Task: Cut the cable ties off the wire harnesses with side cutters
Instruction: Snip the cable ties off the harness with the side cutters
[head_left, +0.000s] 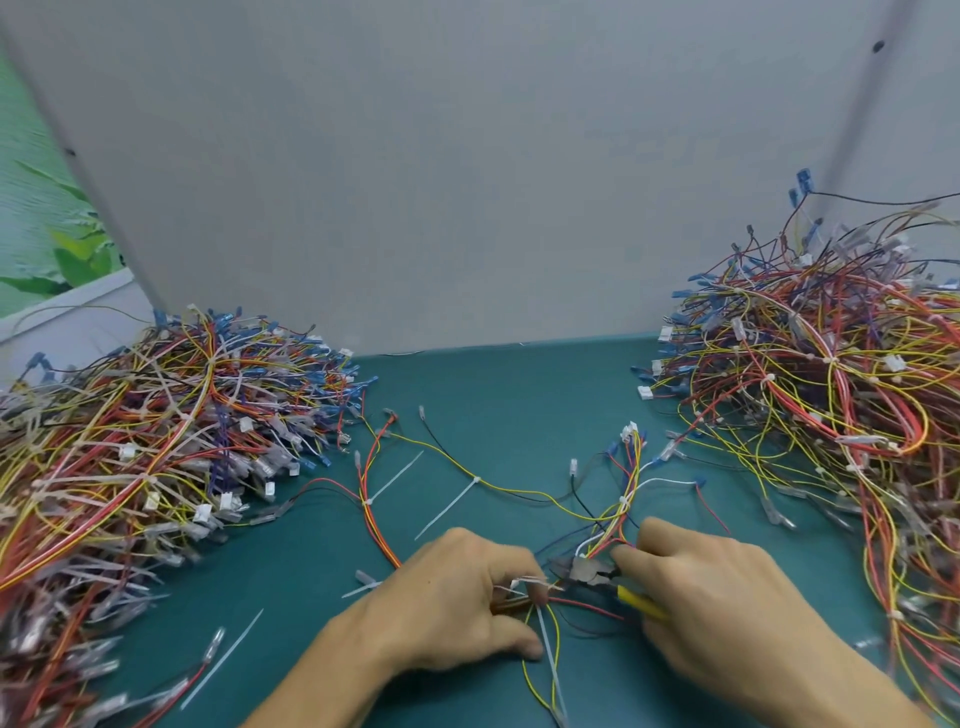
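A wire harness (621, 506) of red, yellow, white and black wires lies spread over the middle of the green mat. My left hand (457, 597) pinches its bundle at a white cable tie (540, 616), whose long tail points toward me. My right hand (711, 587) grips the yellow-handled side cutters (597, 574), and their jaws sit right at the tie beside my left fingers. Two more white ties (457, 501) remain on the same harness farther back.
A big heap of harnesses (156, 441) fills the left of the green mat (493, 384), another heap (841, 374) fills the right. Loose cut tie tails (223, 657) lie on the mat near me. A grey wall stands behind.
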